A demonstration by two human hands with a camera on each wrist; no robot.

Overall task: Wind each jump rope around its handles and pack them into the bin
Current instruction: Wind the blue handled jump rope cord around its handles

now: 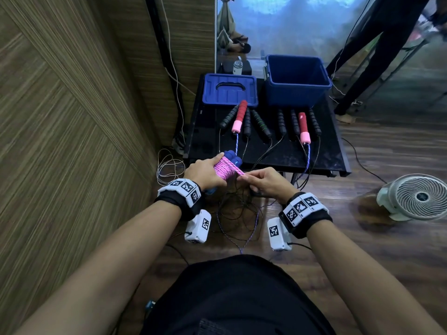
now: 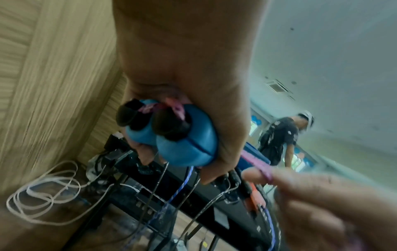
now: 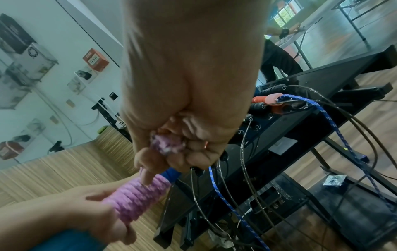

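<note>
My left hand (image 1: 205, 174) grips a pair of blue foam handles (image 1: 233, 158) (image 2: 184, 141) with pink rope (image 1: 223, 168) (image 3: 137, 195) wound tightly round them. My right hand (image 1: 263, 183) pinches the loose end of that pink rope (image 3: 168, 144), held taut just right of the bundle. Both hands are at the near edge of a black table (image 1: 285, 153). The open blue bin (image 1: 296, 79) stands at the table's far right. Red-and-pink handles (image 1: 239, 117) (image 1: 303, 128) and several black handles (image 1: 261, 123) lie in a row before it.
A blue lid (image 1: 229, 89) lies left of the bin. Thin black and blue ropes (image 1: 239, 218) hang off the table edge into a tangle on the wooden floor. A white fan (image 1: 419, 197) stands on the right. A wood-panelled wall (image 1: 72, 105) runs close on the left.
</note>
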